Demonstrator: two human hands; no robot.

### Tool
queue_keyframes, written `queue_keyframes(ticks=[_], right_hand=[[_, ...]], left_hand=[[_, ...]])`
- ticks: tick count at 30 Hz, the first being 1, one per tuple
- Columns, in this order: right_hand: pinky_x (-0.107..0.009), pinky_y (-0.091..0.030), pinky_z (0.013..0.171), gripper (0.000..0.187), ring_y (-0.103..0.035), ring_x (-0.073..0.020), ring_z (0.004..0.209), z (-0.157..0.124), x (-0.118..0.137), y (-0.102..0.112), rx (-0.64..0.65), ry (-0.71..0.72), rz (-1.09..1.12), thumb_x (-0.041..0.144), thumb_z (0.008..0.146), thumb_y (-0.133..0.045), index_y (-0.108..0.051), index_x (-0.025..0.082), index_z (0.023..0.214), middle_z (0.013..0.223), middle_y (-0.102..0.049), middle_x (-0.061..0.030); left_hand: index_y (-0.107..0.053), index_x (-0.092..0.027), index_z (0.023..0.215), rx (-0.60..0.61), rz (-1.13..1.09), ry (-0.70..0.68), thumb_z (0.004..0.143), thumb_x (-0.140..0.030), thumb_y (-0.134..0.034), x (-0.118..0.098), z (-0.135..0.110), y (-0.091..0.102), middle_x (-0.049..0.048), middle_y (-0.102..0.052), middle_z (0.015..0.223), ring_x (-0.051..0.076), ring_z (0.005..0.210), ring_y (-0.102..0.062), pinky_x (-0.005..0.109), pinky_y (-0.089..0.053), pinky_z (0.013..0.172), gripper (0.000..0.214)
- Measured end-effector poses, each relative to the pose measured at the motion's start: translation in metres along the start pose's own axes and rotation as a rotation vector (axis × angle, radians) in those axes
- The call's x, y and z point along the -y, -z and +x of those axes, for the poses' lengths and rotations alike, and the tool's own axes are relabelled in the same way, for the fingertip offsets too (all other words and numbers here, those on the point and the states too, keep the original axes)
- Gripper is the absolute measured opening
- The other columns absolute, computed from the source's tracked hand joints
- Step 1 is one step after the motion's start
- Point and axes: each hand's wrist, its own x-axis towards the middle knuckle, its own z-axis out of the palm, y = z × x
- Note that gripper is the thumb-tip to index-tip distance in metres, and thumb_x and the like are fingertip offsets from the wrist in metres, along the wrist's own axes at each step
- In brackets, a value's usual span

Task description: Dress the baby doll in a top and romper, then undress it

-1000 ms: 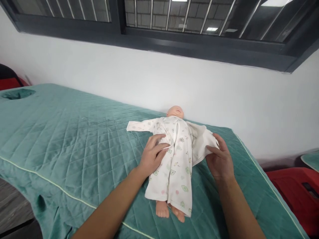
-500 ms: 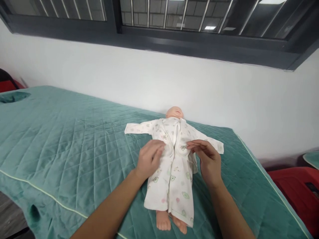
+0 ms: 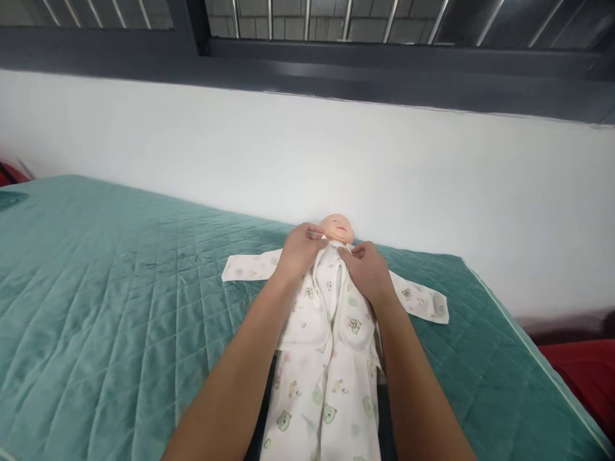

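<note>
One quilted bedspread is overlain by a printed baby top. Toward its twelve o'clock end, the grip of left hand and right hand is narrowed, any pinch unclear; soft, light handling is expected, best held by the collar.

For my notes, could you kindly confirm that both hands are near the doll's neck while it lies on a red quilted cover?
No: in the head view, the quilted cover is green. The doll lies on it, left hand and right hand near its neck.
</note>
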Motion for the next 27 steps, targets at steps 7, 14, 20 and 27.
queue_keyframes(ticks=[7,14,20,27], right_hand=[[-0.032,-0.042,0.073,0.023,-0.061,-0.0218,0.083,0.000,-0.008,-0.001,-0.009,-0.001,0.043,0.044,0.082,-0.056,-0.060,0.022,0.085,0.088,-0.070,-0.0047],[-0.033,-0.046,0.078,0.025,-0.065,-0.0222,0.088,0.003,-0.006,0.002,0.076,0.006,0.270,0.039,0.081,-0.060,-0.071,0.020,0.092,0.095,-0.074,-0.0055],[-0.034,-0.050,0.078,0.024,-0.067,-0.0230,0.088,0.001,-0.009,-0.001,0.116,0.033,0.521,0.042,0.077,-0.067,-0.075,0.021,0.088,0.100,-0.077,-0.0044],[-0.036,-0.052,0.080,0.028,-0.069,-0.0244,0.092,-0.001,-0.009,-0.003,0.110,0.015,0.658,0.043,0.075,-0.074,-0.076,0.023,0.095,0.098,-0.077,-0.0038]], left_hand=[[-0.071,-0.018,0.098,0.049,0.077,-0.102,0.080,-0.024,-0.061,-0.002,-0.001,0.004,0.0043,-0.073,0.089,0.017,0.079,-0.066,0.028,-0.048,0.071,0.021],[-0.076,-0.022,0.092,0.142,0.456,-0.216,0.084,-0.030,-0.062,0.008,0.006,0.001,0.0033,-0.075,0.095,0.020,0.088,-0.066,0.031,-0.047,0.081,0.019],[-0.073,-0.020,0.087,0.131,0.391,-0.188,0.084,-0.028,-0.063,0.011,0.010,0.005,0.0025,-0.076,0.093,0.019,0.088,-0.067,0.031,-0.046,0.082,0.014],[-0.072,-0.020,0.085,0.140,0.393,-0.195,0.085,-0.027,-0.061,0.014,0.011,0.011,0.0023,-0.075,0.091,0.018,0.084,-0.065,0.030,-0.046,0.082,0.012]])
